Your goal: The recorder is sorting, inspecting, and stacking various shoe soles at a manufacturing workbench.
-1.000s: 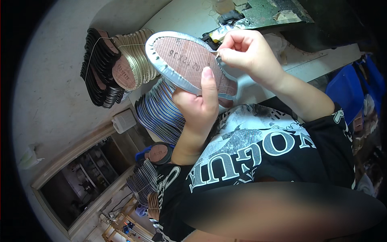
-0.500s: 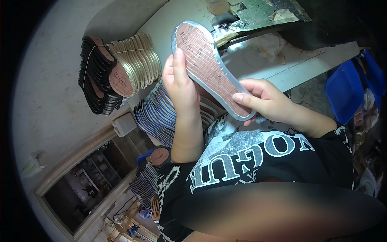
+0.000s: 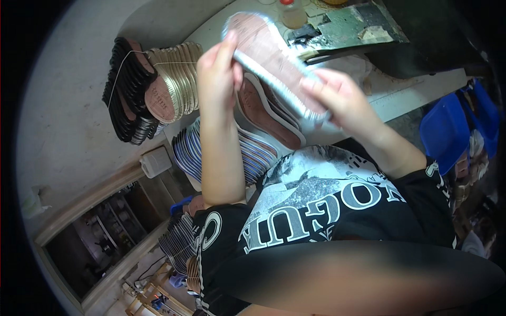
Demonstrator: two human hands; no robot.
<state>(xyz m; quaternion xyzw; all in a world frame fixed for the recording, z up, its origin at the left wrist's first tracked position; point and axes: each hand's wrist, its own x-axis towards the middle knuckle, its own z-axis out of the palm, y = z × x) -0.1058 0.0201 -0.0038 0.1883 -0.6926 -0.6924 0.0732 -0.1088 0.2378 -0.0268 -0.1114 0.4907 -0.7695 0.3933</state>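
Both my hands hold one shoe insole [image 3: 266, 50], brown on its face with a pale silvery edge, blurred by motion above the bench. My left hand [image 3: 217, 73] grips its left side near the upper end. My right hand [image 3: 337, 97] grips its lower right end. Directly below it lies another brown insole with a white rim [image 3: 271, 113] on a fanned stack of striped insoles [image 3: 211, 155].
A tied bundle of gold and black insoles [image 3: 153, 95] sits at the left on the white bench [image 3: 400, 97]. A small bottle [image 3: 292, 13] and a dark messy board [image 3: 358, 26] lie at the back. Blue bins [image 3: 453, 126] stand at the right. More insole stacks [image 3: 182, 242] are lower left.
The insole has swung from lying flat in my left palm to a steep slant, now gripped by both hands and lifted farther from me; my right hand moved from its top to its lower end.
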